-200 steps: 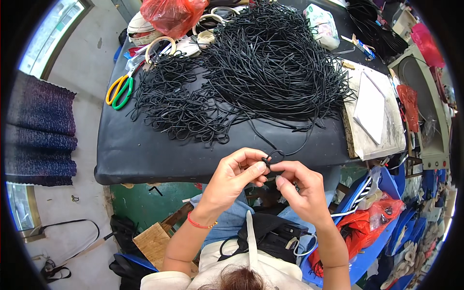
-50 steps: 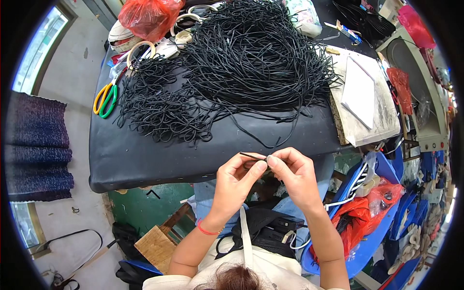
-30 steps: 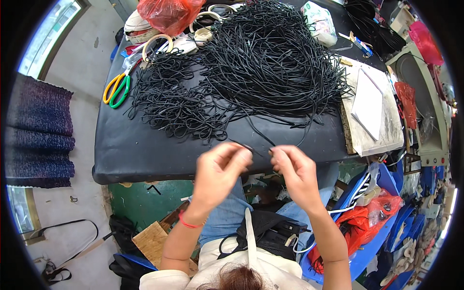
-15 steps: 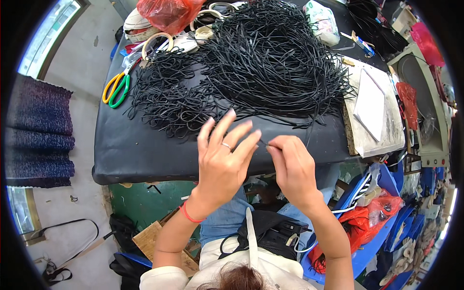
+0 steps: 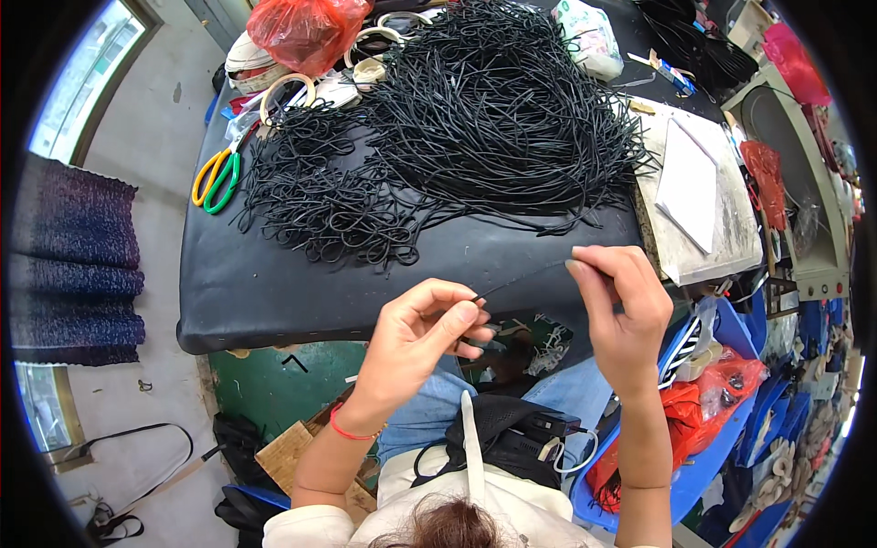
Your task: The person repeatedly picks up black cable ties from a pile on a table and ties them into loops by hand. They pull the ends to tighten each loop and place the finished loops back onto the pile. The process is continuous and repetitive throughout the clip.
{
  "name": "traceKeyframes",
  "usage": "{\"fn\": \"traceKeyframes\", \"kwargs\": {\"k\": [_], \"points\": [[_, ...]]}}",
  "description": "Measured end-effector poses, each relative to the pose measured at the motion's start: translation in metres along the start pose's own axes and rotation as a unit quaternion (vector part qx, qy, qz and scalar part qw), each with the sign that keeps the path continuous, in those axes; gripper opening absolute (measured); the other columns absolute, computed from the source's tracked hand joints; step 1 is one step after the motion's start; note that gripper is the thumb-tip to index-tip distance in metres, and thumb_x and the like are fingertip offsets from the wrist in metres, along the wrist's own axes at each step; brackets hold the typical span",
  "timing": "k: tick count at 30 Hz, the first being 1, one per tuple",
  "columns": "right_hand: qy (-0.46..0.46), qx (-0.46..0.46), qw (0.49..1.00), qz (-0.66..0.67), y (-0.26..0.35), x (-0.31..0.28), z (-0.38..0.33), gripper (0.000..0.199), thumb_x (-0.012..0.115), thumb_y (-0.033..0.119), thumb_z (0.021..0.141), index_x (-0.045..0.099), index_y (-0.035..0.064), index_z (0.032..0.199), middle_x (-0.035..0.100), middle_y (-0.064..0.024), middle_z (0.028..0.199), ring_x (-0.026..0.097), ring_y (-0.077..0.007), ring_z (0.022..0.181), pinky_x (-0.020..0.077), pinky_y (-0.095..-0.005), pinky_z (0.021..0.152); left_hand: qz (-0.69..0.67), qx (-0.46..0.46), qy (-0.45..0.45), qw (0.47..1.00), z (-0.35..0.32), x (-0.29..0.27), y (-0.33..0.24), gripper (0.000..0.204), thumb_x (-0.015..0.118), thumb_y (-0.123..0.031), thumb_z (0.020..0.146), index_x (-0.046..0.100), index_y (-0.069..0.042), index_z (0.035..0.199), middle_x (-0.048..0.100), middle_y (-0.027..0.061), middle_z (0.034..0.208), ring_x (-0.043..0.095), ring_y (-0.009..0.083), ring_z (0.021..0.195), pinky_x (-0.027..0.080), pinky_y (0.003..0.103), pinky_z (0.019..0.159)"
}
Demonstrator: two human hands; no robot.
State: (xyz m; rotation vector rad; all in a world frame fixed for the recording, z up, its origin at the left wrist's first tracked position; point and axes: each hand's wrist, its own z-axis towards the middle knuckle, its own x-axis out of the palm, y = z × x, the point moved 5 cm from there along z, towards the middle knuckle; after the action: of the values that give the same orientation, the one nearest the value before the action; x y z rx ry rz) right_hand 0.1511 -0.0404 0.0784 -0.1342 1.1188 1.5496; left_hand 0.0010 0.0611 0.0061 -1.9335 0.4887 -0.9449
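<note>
A thin black cord (image 5: pixel 519 280) stretches between my two hands over the near edge of the table. My left hand (image 5: pixel 422 329) is closed, with one end of the cord pinched at thumb and forefinger. My right hand (image 5: pixel 625 297), farther right and slightly higher, pinches the other end at its fingertips. Beyond them lies a large heap of straight black cords (image 5: pixel 512 119). To its left spreads a smaller pile of looped black cords (image 5: pixel 338 215).
Scissors (image 5: pixel 219 181) with yellow and green handles lie at the table's left. A red plastic bag (image 5: pixel 306 32) and rolls of tape (image 5: pixel 285 91) sit at the back left. On the right rests a worn board (image 5: pixel 726 260) with white sheets (image 5: pixel 690 187). A blue bin (image 5: pixel 690 479) stands below.
My hands have moved apart, the right going rightward, drawing the cord out between them. The left hand has lowered, its spread fingers now curled around the cord.
</note>
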Motion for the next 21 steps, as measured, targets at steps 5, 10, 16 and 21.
{"fn": "traceKeyframes", "kwargs": {"k": [5,10,16,21], "points": [[0.017,-0.004,0.997,0.073,0.017,0.034,-0.012,0.018,0.064,-0.004,0.071,0.06,0.0008,0.088,0.059,-0.0104,0.077,0.057,-0.0249,0.068,0.0472,-0.0324,0.061,-0.122,-0.037,-0.003,0.992,0.011,0.012,0.017,0.017,0.055,-0.012,0.089,0.058,-0.001,0.1,0.063,0.0086,0.087,0.064,0.0139,0.077,0.053,0.021,0.056],[0.119,0.04,0.981,0.151,0.015,0.045,-0.018,0.022,0.058,-0.006,0.075,0.06,0.0004,0.097,0.06,-0.0104,0.08,0.058,-0.0231,0.073,0.0482,-0.0319,0.063,-0.167,-0.019,-0.048,0.985,0.015,0.005,0.024,0.016,0.055,-0.01,0.088,0.06,-0.001,0.099,0.063,0.0087,0.092,0.063,0.0142,0.083,0.055,0.024,0.067],[0.128,0.104,0.961,0.221,0.008,0.05,-0.022,0.025,0.061,-0.005,0.074,0.062,0.0015,0.098,0.061,-0.0105,0.083,0.06,-0.0214,0.07,0.0485,-0.0306,0.061,-0.238,0.037,-0.029,0.97,0.017,0.008,0.025,0.012,0.051,-0.011,0.09,0.058,-0.004,0.096,0.062,0.0075,0.095,0.06,0.0152,0.091,0.049,0.033,0.084],[0.104,-0.013,0.992,0.071,0.002,0.033,-0.023,0.022,0.066,-0.002,0.071,0.061,0.0014,0.092,0.059,-0.0101,0.08,0.058,-0.0225,0.069,0.0473,-0.0302,0.059,-0.28,-0.01,-0.035,0.959,0.02,-0.007,0.02,0.009,0.052,-0.01,0.089,0.057,-0.005,0.094,0.061,0.0052,0.092,0.056,0.0089,0.073,0.047,0.026,0.077]]}}
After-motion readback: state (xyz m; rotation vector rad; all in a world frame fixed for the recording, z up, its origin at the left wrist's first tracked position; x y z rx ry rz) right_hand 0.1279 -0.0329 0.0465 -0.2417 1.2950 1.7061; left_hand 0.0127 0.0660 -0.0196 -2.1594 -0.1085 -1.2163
